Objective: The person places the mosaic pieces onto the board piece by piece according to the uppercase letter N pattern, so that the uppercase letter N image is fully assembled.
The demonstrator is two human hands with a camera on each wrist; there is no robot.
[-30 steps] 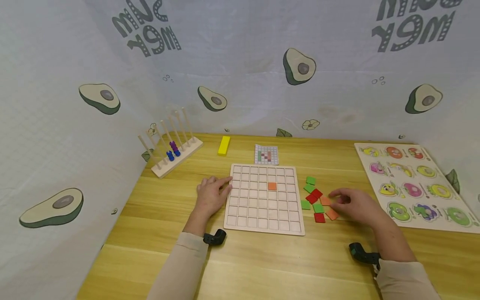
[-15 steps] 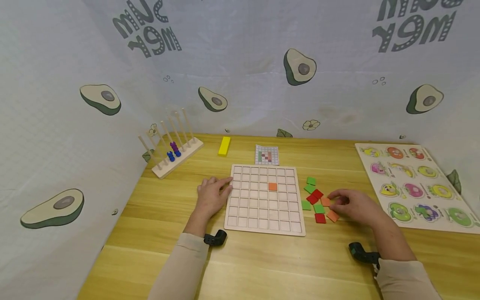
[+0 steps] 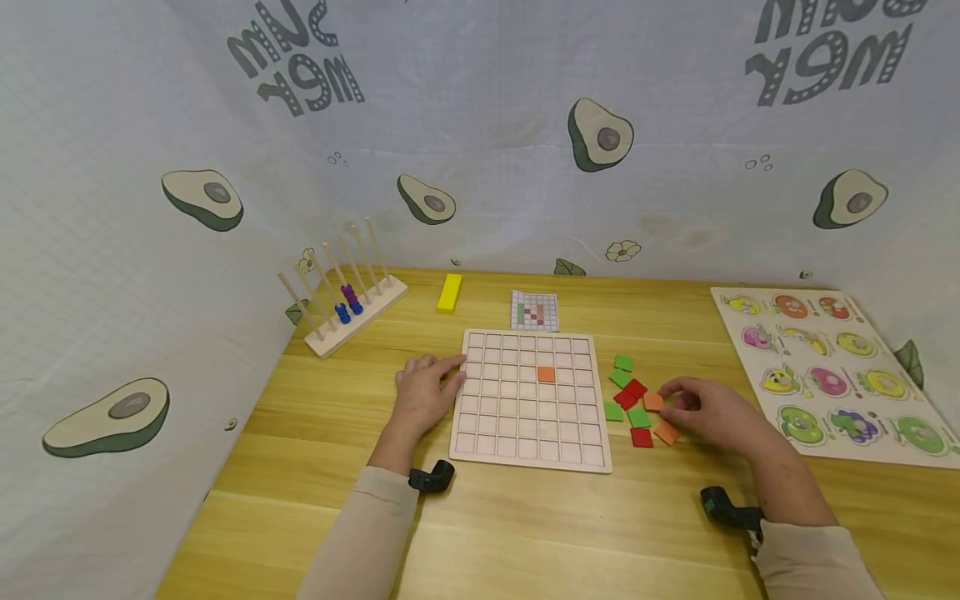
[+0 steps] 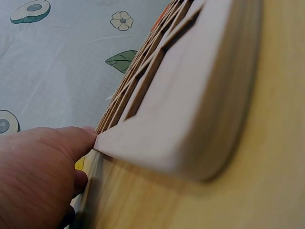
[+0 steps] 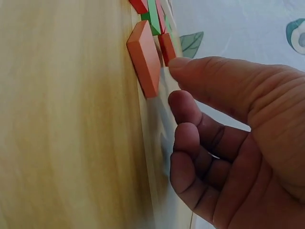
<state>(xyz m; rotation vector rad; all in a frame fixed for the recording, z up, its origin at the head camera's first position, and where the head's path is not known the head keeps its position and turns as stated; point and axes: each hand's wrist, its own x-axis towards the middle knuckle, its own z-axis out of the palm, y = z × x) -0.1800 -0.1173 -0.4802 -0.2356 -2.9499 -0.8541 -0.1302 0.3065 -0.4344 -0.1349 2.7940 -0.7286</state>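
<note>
Most of the square wooden grid board (image 3: 502, 425) shows bare cells, with one orange tile (image 3: 546, 374) set in its upper right part. My left hand (image 3: 423, 392) steadies the board's left edge, index finger stretched out against the rim in the left wrist view. To the right of the board lies a loose group of tiles, including a green tile (image 3: 639, 418) and a red tile (image 3: 641, 437). At that group's right side my right hand (image 3: 712, 412) pinches an orange tile (image 3: 654, 402) at its edge. Another orange tile (image 5: 145, 59) lies closer to the right wrist camera.
Behind the board lies a small printed grid card (image 3: 535, 311), with a yellow block (image 3: 449, 293) to its left. A peg stand (image 3: 356, 317) with blue and purple beads stands back left. A fruit puzzle board (image 3: 832, 375) lies at the right, and a printed cloth (image 3: 510, 133) hangs behind.
My right hand stays at the orange tile, whose position has shifted very slightly between its fingertips. The left hand and the board have kept their places.
</note>
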